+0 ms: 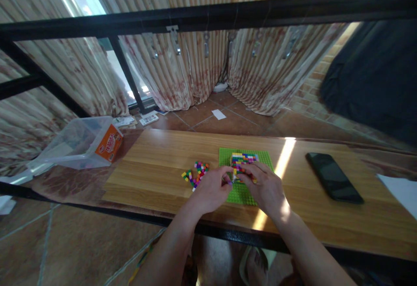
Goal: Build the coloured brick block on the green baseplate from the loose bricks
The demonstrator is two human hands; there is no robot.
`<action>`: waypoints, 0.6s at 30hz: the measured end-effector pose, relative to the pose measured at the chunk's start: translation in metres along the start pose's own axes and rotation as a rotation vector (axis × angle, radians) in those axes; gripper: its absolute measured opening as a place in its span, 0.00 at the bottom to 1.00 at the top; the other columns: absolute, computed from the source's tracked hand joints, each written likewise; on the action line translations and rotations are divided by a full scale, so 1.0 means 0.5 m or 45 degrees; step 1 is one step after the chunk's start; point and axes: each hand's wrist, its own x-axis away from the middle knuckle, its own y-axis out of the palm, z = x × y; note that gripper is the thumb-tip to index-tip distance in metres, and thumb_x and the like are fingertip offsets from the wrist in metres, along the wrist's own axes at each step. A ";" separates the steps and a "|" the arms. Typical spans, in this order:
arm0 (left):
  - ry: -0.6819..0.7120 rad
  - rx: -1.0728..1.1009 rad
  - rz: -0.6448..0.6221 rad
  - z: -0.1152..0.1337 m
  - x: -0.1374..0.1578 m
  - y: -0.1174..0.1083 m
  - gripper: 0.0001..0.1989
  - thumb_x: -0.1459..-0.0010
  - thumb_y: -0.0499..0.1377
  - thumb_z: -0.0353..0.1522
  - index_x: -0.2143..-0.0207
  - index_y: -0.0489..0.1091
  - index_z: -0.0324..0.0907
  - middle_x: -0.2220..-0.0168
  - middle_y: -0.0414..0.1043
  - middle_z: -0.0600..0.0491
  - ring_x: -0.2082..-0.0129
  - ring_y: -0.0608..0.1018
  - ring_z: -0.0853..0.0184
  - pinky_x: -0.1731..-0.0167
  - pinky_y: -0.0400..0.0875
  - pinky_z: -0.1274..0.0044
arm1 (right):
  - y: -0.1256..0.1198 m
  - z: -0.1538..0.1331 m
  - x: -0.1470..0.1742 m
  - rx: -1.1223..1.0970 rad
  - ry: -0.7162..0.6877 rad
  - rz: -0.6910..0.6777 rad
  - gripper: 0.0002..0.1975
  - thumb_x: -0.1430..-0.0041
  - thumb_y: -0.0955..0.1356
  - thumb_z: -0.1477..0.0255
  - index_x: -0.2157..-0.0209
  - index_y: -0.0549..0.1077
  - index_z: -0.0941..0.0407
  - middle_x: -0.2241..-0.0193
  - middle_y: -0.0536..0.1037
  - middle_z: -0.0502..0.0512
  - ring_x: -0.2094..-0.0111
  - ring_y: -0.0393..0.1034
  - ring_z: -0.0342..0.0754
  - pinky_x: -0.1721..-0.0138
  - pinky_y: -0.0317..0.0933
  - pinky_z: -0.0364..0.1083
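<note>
A block built of many-coloured toy bricks (243, 157) stands on a green studded baseplate (239, 197) on the wooden board. My left hand (213, 189) is at the block's left side, its thumb and forefinger pinched around a small purple brick (230, 183). Over the block's right front lies my right hand (267, 187), with bent fingers and thumb against the bricks, steadying it; part of the block is hidden beneath. Loose small bricks (201, 167) in several colours are scattered on the board just left of my left hand.
On the right of the wooden board (153, 168) lies a black phone (334, 177), with white paper (399, 192) at the far right edge. A clear plastic box (78, 142) with an orange label sits at the left. A black metal bar (208, 21) crosses beyond the board.
</note>
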 end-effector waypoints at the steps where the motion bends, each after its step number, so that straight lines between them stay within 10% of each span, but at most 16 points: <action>1: 0.001 -0.005 -0.001 0.001 0.000 -0.001 0.23 0.48 0.55 0.24 0.48 0.70 0.39 0.67 0.76 0.50 0.67 0.76 0.65 0.63 0.70 0.73 | -0.002 0.002 0.000 -0.004 0.018 0.010 0.11 0.38 0.66 0.64 0.62 0.78 0.52 0.64 0.79 0.56 0.63 0.74 0.52 0.60 0.69 0.51; 18: 0.016 -0.095 0.000 0.005 0.001 0.000 0.24 0.47 0.54 0.25 0.47 0.69 0.39 0.65 0.76 0.50 0.66 0.76 0.65 0.61 0.69 0.73 | -0.018 0.004 0.009 -0.008 0.028 -0.086 0.10 0.38 0.66 0.66 0.70 0.78 0.52 0.67 0.79 0.53 0.63 0.72 0.50 0.60 0.66 0.49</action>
